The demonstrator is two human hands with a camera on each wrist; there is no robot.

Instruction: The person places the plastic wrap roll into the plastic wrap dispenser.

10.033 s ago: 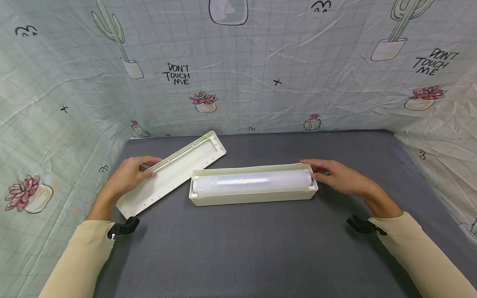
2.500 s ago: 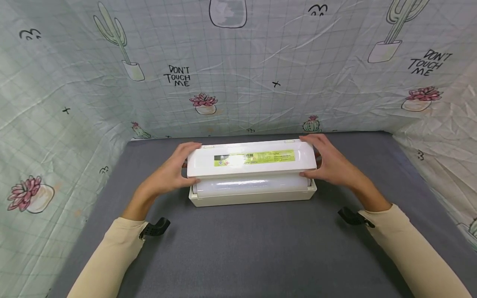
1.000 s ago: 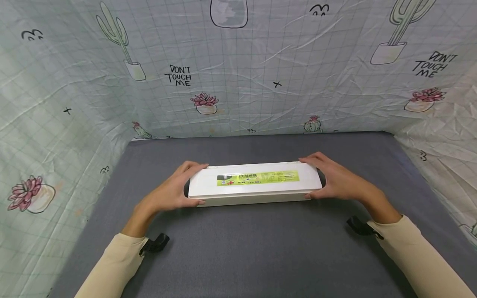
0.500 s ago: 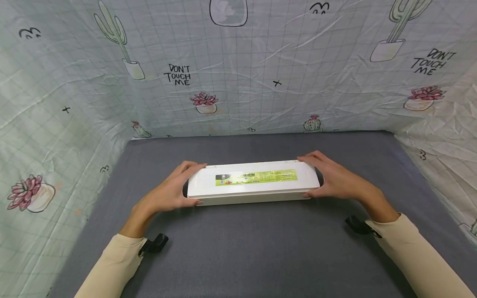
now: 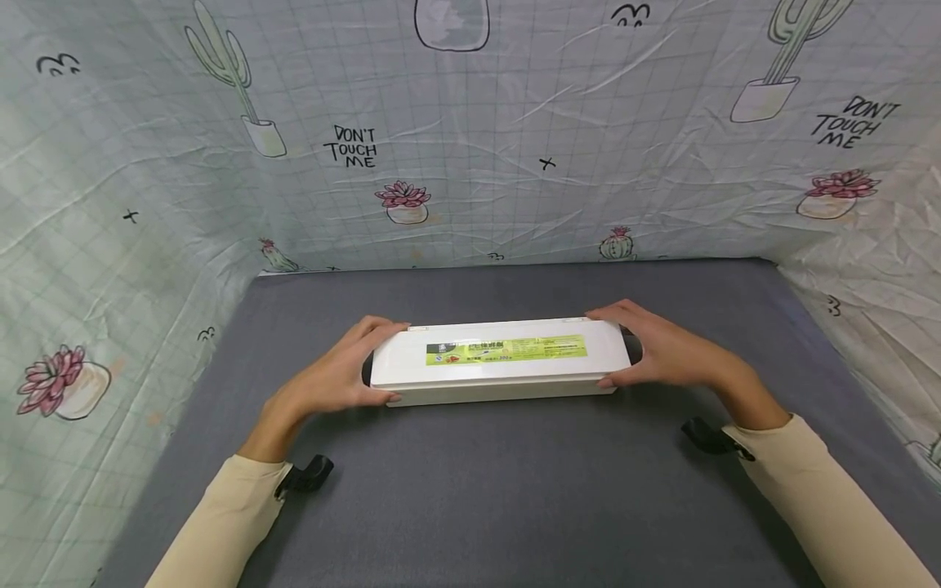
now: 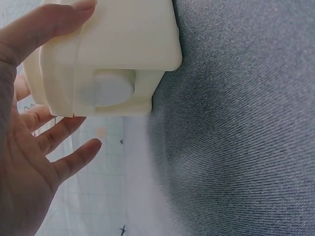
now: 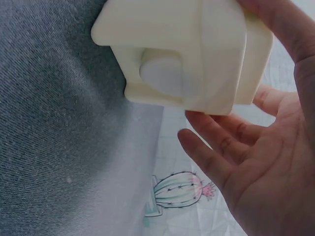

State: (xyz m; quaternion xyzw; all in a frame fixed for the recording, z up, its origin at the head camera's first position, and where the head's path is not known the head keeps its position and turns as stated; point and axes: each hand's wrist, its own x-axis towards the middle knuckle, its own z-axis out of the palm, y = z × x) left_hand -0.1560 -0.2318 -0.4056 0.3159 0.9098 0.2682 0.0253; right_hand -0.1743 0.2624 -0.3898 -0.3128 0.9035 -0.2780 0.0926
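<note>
A long cling film box (image 5: 500,389) sits on the grey cloth with its white lid (image 5: 397,369) on top. The lid carries a yellow-green label (image 5: 507,350). My left hand (image 5: 334,376) holds the left end, thumb on the front side and fingers at the back. At the other end, my right hand (image 5: 672,351) grips the box the same way. In the left wrist view, the white end of the roll (image 6: 114,89) shows through an opening in the box's end. The right wrist view shows the opposite roll end (image 7: 161,73). The rest of the roll is hidden.
A grey cloth (image 5: 500,490) covers the table. Pale curtains (image 5: 500,122) printed with cacti stand behind and at both sides. Black wrist straps (image 5: 305,476) sit over beige sleeves (image 5: 213,523).
Ten seconds ago the lid lay apart at the left under my left hand, and the roll showed. Both hands then lowered the lid onto the box; the last half second shows hardly any movement.
</note>
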